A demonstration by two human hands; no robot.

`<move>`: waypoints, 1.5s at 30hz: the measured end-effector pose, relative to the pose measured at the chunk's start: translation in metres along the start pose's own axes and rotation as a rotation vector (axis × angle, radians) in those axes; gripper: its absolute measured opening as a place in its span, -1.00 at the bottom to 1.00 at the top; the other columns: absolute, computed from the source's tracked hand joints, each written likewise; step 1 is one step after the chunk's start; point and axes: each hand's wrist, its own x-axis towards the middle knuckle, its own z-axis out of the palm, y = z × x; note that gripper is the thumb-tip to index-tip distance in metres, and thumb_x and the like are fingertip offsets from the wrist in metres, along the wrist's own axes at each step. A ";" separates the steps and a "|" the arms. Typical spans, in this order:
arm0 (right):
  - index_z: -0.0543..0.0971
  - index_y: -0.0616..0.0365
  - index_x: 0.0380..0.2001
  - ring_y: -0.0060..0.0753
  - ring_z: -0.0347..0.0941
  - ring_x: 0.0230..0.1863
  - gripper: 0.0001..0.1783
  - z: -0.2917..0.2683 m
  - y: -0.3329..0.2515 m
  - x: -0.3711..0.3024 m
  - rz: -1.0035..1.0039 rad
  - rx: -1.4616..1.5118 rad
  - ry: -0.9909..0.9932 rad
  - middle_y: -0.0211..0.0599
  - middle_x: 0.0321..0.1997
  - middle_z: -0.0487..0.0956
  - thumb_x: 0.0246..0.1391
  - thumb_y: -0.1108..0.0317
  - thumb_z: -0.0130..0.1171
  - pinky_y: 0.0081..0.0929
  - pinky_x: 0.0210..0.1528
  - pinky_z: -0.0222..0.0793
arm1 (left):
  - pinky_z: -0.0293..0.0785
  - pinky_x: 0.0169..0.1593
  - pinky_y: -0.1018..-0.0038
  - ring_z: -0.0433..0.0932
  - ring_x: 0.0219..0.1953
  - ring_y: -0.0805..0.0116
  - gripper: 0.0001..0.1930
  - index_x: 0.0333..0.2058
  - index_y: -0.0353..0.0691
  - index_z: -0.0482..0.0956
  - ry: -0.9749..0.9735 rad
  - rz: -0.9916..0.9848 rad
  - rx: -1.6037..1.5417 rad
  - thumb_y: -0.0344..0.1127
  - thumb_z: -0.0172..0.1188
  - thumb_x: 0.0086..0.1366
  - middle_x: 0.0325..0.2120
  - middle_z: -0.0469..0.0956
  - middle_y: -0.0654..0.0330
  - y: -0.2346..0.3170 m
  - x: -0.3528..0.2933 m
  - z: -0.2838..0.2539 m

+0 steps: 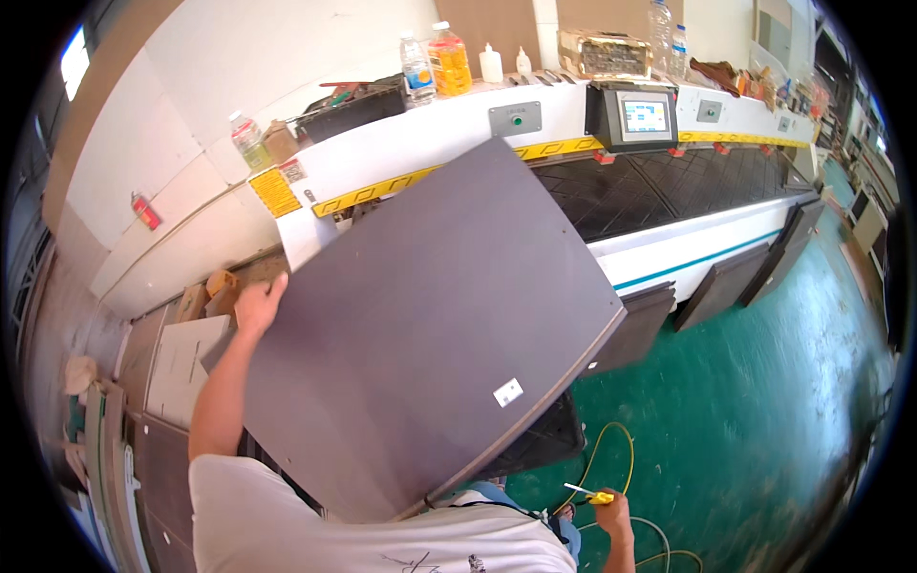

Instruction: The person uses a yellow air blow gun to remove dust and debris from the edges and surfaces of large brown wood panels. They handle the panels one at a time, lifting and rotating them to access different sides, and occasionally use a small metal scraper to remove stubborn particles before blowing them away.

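Note:
A large dark grey-brown board (pixel 430 286) is tilted in front of me, with a small white label (pixel 508 392) near its lower right edge. My left hand (pixel 260 304) grips the board's left edge, the far side of its fingers partly hidden. Low on the right, apart from the board, my right hand (pixel 614 520) is closed around a yellow air blow gun (pixel 600 498) with a thin pale nozzle. A yellow hose (pixel 630 449) loops over the floor close to it.
Beyond the board runs a long white machine with a black bed (pixel 707 186) and a control screen (pixel 646 116). Dark boards (pixel 723 286) lean against its front. Bottles (pixel 449 62) stand on its top. At left lie cardboard boxes (pixel 191 304) and stacked panels (pixel 113 458).

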 end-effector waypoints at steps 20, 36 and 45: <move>-0.15 0.26 0.53 0.09 0.69 -0.27 0.07 0.122 -0.204 0.070 0.175 -0.217 -0.246 0.20 -0.25 0.68 0.08 0.39 0.24 -0.11 -0.23 0.60 | 0.51 -0.04 0.03 0.65 -0.13 -0.19 -0.22 -0.22 -0.26 0.75 -0.352 -0.419 -0.048 0.41 -0.14 0.41 -0.29 0.70 -0.13 -0.192 -0.115 0.288; 0.41 0.30 0.18 -0.36 0.52 -0.65 -0.45 0.061 -0.223 0.263 0.040 0.039 -0.286 -0.23 -0.51 0.58 0.13 0.44 0.29 -0.40 -0.60 0.52 | 0.50 0.01 0.05 0.62 -0.05 -0.17 -0.34 -0.08 -0.19 0.70 -0.157 -0.414 -0.124 0.31 -0.11 0.45 -0.13 0.68 -0.07 -0.128 -0.151 0.301; 0.37 0.16 0.17 -0.34 0.65 -0.37 -0.49 -0.116 -0.151 0.225 0.192 0.173 -0.686 -0.17 -0.08 0.66 0.39 0.01 0.10 -0.39 -0.36 0.67 | 0.20 0.39 0.07 0.34 0.33 -0.16 -0.39 0.29 -0.30 0.40 0.040 -0.275 -0.099 0.03 0.08 0.45 0.29 0.38 -0.19 0.019 -0.347 0.264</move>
